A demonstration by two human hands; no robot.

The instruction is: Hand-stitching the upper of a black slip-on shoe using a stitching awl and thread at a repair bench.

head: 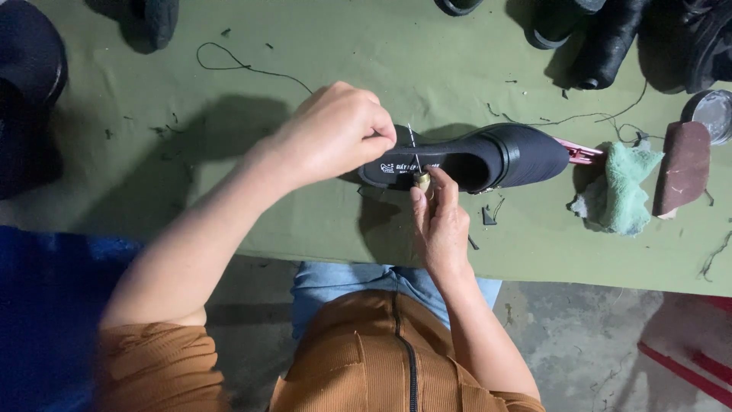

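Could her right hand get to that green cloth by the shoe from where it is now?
Probably yes. The green cloth lies in the open on the table, past the shoe's toe, with nothing on top of it. But the right hand now pinches a small tool at the shoe and would have to let go.

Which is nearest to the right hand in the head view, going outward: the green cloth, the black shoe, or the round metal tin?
From the right hand:
1. Black shoe, touching its fingertips, just above.
2. Green cloth, to the right, past the shoe's toe.
3. Round metal tin, far right edge of the green table.
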